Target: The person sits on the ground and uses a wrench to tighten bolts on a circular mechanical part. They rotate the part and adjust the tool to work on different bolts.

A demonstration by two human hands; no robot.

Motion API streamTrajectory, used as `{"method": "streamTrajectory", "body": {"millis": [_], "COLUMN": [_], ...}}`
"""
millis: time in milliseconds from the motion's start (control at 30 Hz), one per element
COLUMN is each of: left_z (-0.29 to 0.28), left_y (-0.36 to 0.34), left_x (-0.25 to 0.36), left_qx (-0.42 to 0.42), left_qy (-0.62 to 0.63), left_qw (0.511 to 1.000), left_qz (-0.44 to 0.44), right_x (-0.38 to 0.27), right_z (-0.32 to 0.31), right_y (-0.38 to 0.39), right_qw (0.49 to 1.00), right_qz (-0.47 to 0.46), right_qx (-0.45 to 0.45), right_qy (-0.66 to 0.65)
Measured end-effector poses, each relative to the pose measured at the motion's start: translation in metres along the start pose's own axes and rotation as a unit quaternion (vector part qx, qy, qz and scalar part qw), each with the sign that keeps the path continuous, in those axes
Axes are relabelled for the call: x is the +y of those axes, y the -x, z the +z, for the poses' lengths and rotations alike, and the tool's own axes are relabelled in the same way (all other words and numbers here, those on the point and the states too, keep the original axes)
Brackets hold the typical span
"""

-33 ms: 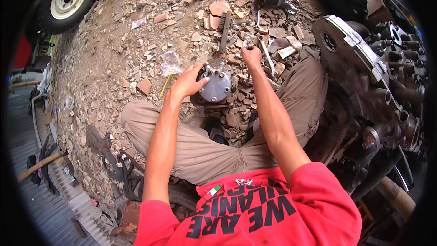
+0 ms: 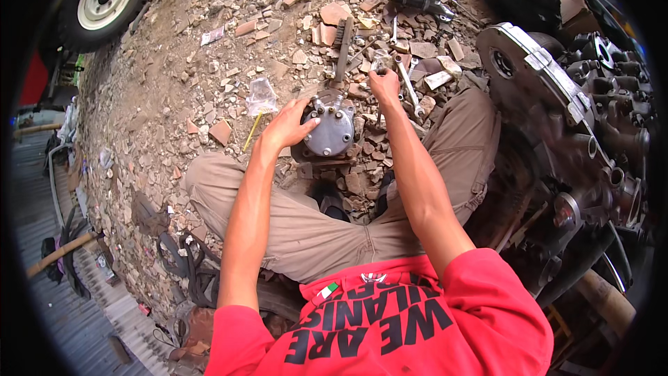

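Between my knees a round grey metal compressor (image 2: 329,138) stands upright on the rubble, its flat bolted face up and two short ports on its far side. My left hand (image 2: 287,125) grips its left side, thumb on the top edge and fingers round the rim. To the right of it, my right hand (image 2: 385,85) is closed over the stones. A small clear object (image 2: 380,63) shows just beyond the right fingers; whether they hold it is hidden. A thin dark rod shows under that wrist. A wire brush (image 2: 342,42) lies just beyond the compressor.
A wrench (image 2: 409,83) lies right of my right hand, with a smaller wrench (image 2: 394,28) farther off. Beyond them is a black power tool (image 2: 421,0). A large engine (image 2: 557,90) stands close on the right. Left lie a clear plastic bag (image 2: 261,94) and a yellow stick (image 2: 252,132).
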State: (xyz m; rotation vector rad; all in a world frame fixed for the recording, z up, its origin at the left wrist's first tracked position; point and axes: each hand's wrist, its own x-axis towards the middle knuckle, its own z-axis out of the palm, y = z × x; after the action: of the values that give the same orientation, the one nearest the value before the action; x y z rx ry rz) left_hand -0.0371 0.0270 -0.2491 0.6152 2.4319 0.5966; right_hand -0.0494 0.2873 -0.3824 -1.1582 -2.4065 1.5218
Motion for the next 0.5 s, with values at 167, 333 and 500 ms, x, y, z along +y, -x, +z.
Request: {"method": "streamTrajectory", "body": {"millis": [167, 333, 500], "left_z": [-0.001, 0.002, -0.004], "left_y": [-0.003, -0.008, -0.009], "left_x": [0.004, -0.002, 0.013], "left_qx": [0.042, 0.114, 0.136], "left_qy": [0.004, -0.016, 0.023], "left_qw": [0.999, 0.991, 0.981], "left_qz": [0.027, 0.068, 0.134], "right_x": [-0.049, -0.090, -0.091], "right_z": [-0.032, -0.079, -0.101], "right_y": [0.018, 0.059, 0.093], "right_qw": [0.983, 0.914, 0.722], "right_qz": [-0.029, 0.068, 0.148], "right_qx": [-0.168, -0.264, -0.285], "right_qy": [-0.065, -0.300, -0.613]}}
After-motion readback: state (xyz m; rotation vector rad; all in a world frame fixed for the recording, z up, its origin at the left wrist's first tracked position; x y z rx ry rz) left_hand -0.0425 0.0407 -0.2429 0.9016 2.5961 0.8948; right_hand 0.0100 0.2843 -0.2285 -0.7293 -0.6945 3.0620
